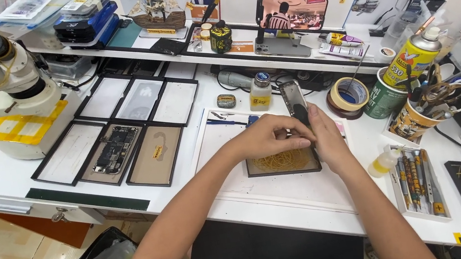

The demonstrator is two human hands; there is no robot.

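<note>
Head view, looking down on a white repair bench (293, 200). Both hands meet over the middle of the bench and together hold a dark phone frame (293, 99), which stands nearly upright, its upper end rising above the fingers and leaning slightly away from the person. The left hand (266, 137) comes in from the left, its fingers curled narrowly about the lower part of the frame; the right hand (325, 135) comes from the right, its fingers closed against the same lower part, with the thumb side facing the camera. Directly beneath the hands lies a small black tray (283, 164) filled with yellowish rubber bands, resting on a pale work mat (226, 143). To the left, a set of black-framed sorting trays (122, 126) lies in two rows, one of them holding a circuit board (114, 150). A stereo microscope (7, 80) stands at the far left. Behind the hands are a small solvent bottle (260, 91) and a roll of tape (346, 96); to the right stand a green spray can (406, 70), a cup of tools (414, 116) and a tray of screwdrivers (418, 182). On the rear shelf a phone (292, 12) with a lit screen is propped sideways.
</note>
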